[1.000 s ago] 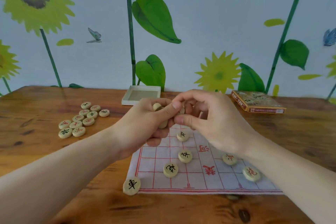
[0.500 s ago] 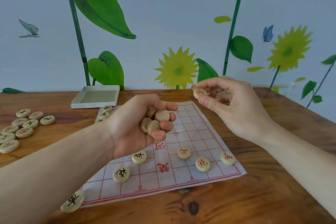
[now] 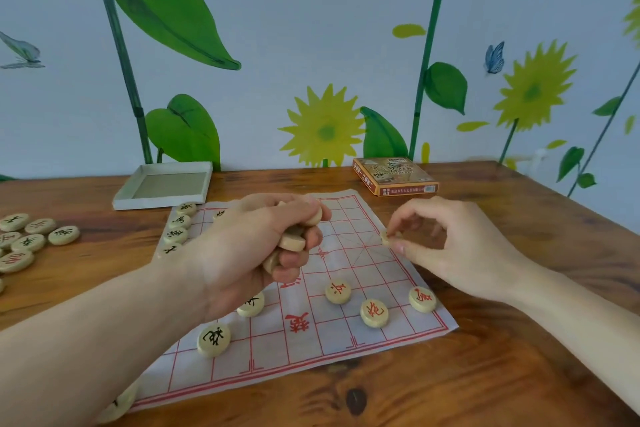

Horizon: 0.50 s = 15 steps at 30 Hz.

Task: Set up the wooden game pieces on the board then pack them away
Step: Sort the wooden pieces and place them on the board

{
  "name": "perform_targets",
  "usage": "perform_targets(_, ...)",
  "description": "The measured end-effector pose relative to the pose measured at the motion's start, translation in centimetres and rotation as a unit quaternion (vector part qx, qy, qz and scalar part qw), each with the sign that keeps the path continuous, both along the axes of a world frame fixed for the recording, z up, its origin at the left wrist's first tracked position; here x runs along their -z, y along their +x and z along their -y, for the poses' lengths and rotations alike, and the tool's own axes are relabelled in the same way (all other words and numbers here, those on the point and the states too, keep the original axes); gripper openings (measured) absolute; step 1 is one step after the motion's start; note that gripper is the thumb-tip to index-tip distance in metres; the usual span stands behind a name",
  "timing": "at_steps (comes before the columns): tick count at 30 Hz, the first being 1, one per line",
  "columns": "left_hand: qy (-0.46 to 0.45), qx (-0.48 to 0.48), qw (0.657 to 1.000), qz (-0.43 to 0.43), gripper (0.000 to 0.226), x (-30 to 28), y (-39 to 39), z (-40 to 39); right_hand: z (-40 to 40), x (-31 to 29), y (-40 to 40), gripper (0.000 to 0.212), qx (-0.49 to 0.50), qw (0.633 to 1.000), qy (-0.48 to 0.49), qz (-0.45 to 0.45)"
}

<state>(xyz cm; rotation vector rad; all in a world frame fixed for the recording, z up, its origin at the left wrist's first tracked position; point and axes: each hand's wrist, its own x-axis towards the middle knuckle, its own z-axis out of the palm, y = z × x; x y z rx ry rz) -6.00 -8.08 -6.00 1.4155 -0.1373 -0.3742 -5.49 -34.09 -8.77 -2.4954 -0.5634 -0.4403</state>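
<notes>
Two hands work over a brown wooden table (image 3: pixel 502 374) against a sunflower-painted wall: left hand (image 3: pixel 242 250) fisted around several round wooden game pieces (image 3: pixel 292 242), right hand (image 3: pixel 446 246) pinching one piece (image 3: pixel 387 238) at the white red-gridded board's (image 3: pixel 311 333) far right edge.

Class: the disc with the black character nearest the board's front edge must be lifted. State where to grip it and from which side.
Pinch the black-character disc by its rim, from above. It lies flat on the board, so only the edge offers purchase, and no piece crowds it.
</notes>
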Motion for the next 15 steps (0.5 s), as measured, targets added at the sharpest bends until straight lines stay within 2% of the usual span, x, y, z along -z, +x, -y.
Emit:
perform_targets(4, -0.035, -0.005, 0.999, -0.035, 0.021, -0.34, -0.26, 0.10, -0.01, 0.26, -0.02, 0.023, 0.012, 0.996, -0.054, -0.066)
perform_targets(8, -0.048, 0.001, 0.997, -0.062, 0.020, -0.35, -0.36, 0.04, 0.06, 0.38, 0.10, 0.032, 0.038, 0.995, -0.054, -0.069)
perform_targets(15, -0.078, 0.049, 0.990, -0.106, 0.031, -0.75, -0.37, 0.13, -0.26, 0.33, -0.17, 0.036, 0.050, 0.997, -0.036, -0.041)
